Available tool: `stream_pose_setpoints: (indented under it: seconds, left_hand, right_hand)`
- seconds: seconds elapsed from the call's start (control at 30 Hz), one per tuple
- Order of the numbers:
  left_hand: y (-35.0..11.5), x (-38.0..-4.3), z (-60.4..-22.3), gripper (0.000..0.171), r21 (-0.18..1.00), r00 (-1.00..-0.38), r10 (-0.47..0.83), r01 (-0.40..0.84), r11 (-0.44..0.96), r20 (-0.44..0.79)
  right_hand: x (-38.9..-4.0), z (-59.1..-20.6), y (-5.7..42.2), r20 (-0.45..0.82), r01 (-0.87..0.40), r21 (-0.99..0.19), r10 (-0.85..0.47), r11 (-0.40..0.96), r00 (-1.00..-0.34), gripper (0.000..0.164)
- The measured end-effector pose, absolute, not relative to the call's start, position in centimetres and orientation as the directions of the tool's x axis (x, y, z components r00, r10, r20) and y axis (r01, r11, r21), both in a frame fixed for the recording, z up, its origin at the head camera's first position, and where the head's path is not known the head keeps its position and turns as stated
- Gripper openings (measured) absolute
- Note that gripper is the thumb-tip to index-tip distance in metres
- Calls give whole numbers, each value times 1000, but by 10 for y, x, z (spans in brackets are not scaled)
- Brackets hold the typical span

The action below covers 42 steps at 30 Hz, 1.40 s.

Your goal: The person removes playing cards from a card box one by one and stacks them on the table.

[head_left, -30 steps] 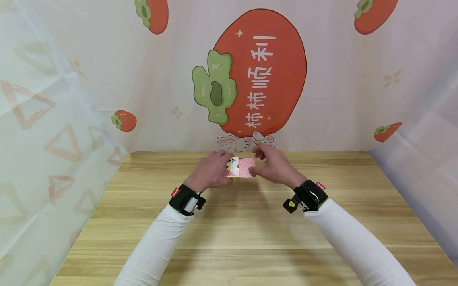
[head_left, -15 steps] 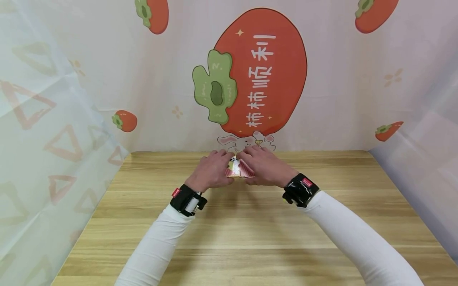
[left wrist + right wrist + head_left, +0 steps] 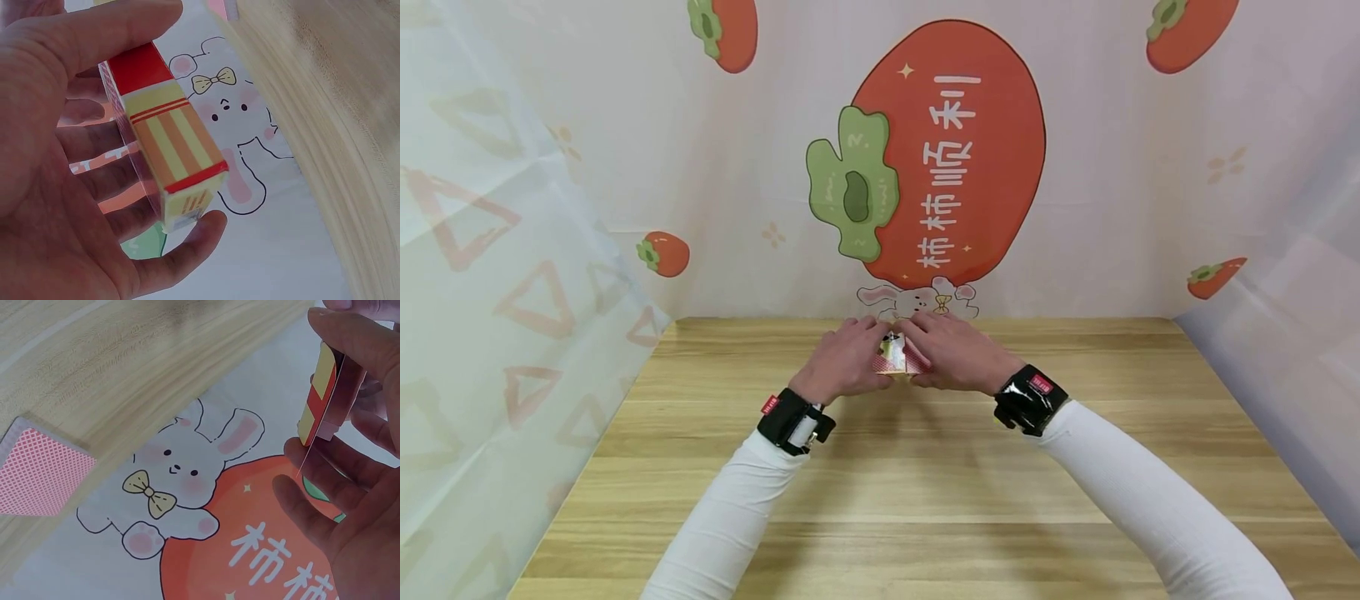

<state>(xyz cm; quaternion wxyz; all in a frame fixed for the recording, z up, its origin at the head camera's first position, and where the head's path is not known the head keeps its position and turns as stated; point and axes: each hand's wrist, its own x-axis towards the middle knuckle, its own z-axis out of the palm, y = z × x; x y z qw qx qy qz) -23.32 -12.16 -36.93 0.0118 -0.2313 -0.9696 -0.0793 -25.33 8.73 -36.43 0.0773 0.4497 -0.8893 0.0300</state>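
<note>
A small playing card box [image 3: 892, 353], patterned red, yellow and white, is held up near the table's far edge. My left hand [image 3: 847, 360] grips its left part; in the left wrist view the thumb lies along one edge of the striped box [image 3: 178, 134] and the little finger reaches its lower end. My right hand [image 3: 958, 355] holds the other end, where the head view shows pink dotted card. A thin flap sticks out from the box [image 3: 319, 400] between the right thumb and fingers in the right wrist view. Fingers hide much of the box.
A deck of cards with red-and-white dotted backs [image 3: 47, 478] lies on the wooden table [image 3: 917, 500]. Behind stands a cloth backdrop [image 3: 760, 150] printed with persimmons and a rabbit. More cloth hangs along both sides.
My right hand, raised with its fingers spread at the box's right end, has come down and leftward onto it. The left hand has stayed nearly in place.
</note>
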Motion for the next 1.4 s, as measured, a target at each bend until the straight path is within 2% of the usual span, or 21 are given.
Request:
stream_pose_setpoints:
  seconds: [0.37,0.83,1.07,1.4]
  left_hand:
    - [-123,-231,-368,79,168,-884,461,467,868,71]
    - [-128,-232,-368,77,172,-891,450,453,875,60]
    - [-131,-232,-368,80,182,-897,438,441,879,58]
    - [-135,-231,-369,80,173,-898,437,440,881,62]
  right_hand:
    - [-251,-364,96,207,-832,-53,-809,552,-550,80]
    - [-249,-369,109,270,-861,-38,-824,507,-497,60]
    - [-250,-371,118,273,-857,-46,-818,514,-505,52]
    - [-250,-370,130,266,-845,-48,-809,533,-525,58]
